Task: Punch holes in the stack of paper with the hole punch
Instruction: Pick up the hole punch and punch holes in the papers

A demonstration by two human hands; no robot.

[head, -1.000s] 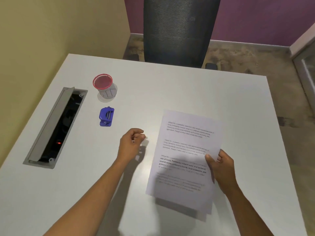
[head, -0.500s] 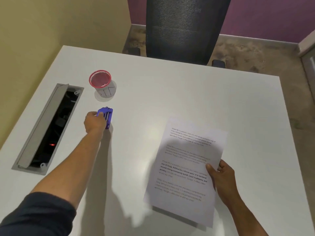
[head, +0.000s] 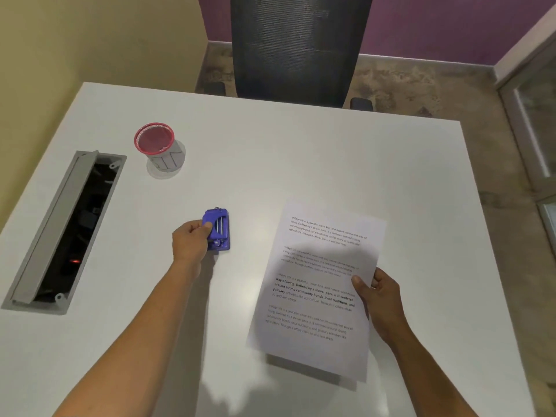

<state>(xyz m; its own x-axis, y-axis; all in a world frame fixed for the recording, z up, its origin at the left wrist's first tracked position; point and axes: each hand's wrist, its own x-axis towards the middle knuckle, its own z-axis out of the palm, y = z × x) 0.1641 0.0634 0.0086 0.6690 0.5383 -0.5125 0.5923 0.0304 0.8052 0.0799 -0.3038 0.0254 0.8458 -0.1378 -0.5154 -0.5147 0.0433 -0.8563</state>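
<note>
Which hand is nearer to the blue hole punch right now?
Left. The left hand has its grip on the blue hole punch itself, fingers on its left side. The right hand is well off to the right, holding the paper stack by its right edge.

Two bare forearms, no sleeves visible

Left hand (head: 192,242) and right hand (head: 380,296) both bare: no gloves, rings, watch or wristband showing. Forearms uncovered all the way to the bottom frame edge. Short fingernails visible on left thumb and right thumb. No other clothing in frame.
</note>
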